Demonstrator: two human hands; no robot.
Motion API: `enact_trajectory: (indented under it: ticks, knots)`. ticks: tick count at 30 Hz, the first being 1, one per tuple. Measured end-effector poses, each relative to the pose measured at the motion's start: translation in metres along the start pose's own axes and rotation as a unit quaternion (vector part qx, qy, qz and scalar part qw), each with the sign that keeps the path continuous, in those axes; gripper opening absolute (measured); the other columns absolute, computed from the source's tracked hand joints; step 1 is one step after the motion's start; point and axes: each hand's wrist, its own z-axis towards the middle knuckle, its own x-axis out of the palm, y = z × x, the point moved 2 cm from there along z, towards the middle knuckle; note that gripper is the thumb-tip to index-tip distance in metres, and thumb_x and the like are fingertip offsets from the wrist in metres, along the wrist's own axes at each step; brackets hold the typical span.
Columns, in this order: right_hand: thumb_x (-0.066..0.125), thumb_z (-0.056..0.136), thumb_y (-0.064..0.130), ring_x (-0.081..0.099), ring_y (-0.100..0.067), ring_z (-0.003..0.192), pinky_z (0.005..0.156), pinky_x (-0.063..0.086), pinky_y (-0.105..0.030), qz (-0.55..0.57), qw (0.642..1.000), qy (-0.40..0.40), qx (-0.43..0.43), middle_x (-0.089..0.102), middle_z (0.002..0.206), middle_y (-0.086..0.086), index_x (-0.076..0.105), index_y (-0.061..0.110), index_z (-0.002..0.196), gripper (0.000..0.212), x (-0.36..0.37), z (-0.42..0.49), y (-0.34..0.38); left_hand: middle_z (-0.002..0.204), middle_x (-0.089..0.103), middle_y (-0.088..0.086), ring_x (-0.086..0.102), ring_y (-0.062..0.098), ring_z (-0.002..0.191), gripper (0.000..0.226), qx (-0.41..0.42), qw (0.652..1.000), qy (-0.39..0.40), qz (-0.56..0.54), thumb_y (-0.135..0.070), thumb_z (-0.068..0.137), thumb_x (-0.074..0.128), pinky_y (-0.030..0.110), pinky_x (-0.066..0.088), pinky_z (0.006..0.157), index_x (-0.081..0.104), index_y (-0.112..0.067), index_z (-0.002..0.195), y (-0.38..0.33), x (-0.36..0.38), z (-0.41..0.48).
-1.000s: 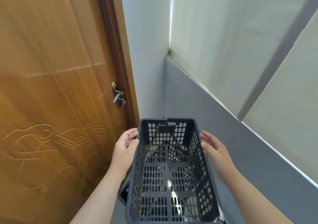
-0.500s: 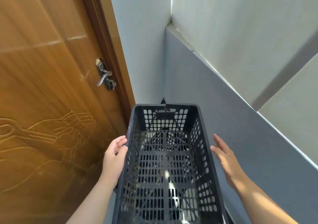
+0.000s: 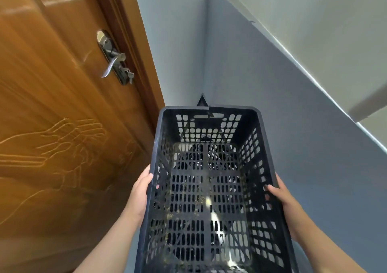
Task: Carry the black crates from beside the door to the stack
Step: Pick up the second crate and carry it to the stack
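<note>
The black crate (image 3: 211, 189) fills the lower centre of the frame, wedged into the corner beside the wooden door (image 3: 52, 126). The left hand (image 3: 140, 195) and right hand (image 3: 284, 201) clasp its long side walls, thumbs hooked over the rim (no handles used). Flat-palmed like that, it could slip, or swing into the door handle (image 3: 114, 62) at upper left.

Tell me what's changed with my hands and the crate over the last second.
Both hands closed in: the left hand and right hand, open beside the black crate before, now grip its long rims. The crate remains empty, by the wooden door.
</note>
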Motion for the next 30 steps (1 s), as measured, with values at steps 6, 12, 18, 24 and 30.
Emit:
enact_trajectory:
  ticks: [6,12,18,24,30]
  knots:
    - [0.052,0.094,0.031,0.070,-0.028,0.122,0.095,0.054,-0.054,0.040,0.999,0.004,0.011,0.070,0.139,0.003,0.051,0.051,0.145,0.055,0.010,0.000,0.004,0.151,0.053,-0.010,0.047,0.018,0.141,0.050,-0.015,0.997,0.042,-0.065,-0.053,0.100,0.040,0.053,0.030,0.118,0.048,-0.039,0.147,0.000,0.005,-0.002]
    - [0.050,0.098,0.032,0.067,-0.032,0.127,0.107,0.048,-0.059,0.057,0.998,0.013,0.009,0.066,0.145,-0.002,0.050,0.046,0.149,0.053,0.012,-0.005,0.012,0.143,0.061,-0.001,0.058,0.023,0.132,0.047,-0.033,0.993,0.062,-0.092,-0.048,0.106,0.032,0.051,0.040,0.112,0.055,-0.032,0.143,-0.032,0.012,-0.018]
    - [0.042,0.102,0.025,0.063,-0.041,0.129,0.107,0.047,-0.063,0.060,0.997,0.031,-0.024,0.066,0.144,-0.009,0.053,0.038,0.149,0.050,0.022,-0.025,0.033,0.129,0.071,-0.002,0.067,0.023,0.119,0.043,-0.017,0.991,0.078,-0.105,-0.048,0.106,0.035,0.043,0.057,0.096,0.065,-0.030,0.131,-0.071,0.010,-0.046]
    - [0.048,0.103,0.028,0.066,-0.027,0.129,0.107,0.053,-0.049,0.084,0.995,-0.012,-0.060,0.067,0.144,0.002,0.067,0.037,0.138,0.041,0.030,-0.054,0.063,0.080,0.077,-0.020,0.074,0.002,0.080,0.035,0.031,0.995,0.061,-0.066,-0.030,0.109,0.030,0.018,0.055,0.064,0.063,-0.030,0.098,-0.121,0.008,-0.080]
    - [0.046,0.101,0.029,0.075,-0.025,0.113,0.098,0.053,-0.048,0.083,0.993,-0.026,-0.083,0.075,0.132,-0.001,0.069,0.037,0.133,0.040,0.045,-0.085,0.111,0.094,0.078,-0.005,0.074,0.013,0.083,0.043,0.064,0.992,0.072,-0.086,-0.061,0.094,0.047,0.024,0.055,0.063,0.074,-0.028,0.093,-0.169,0.000,-0.106]
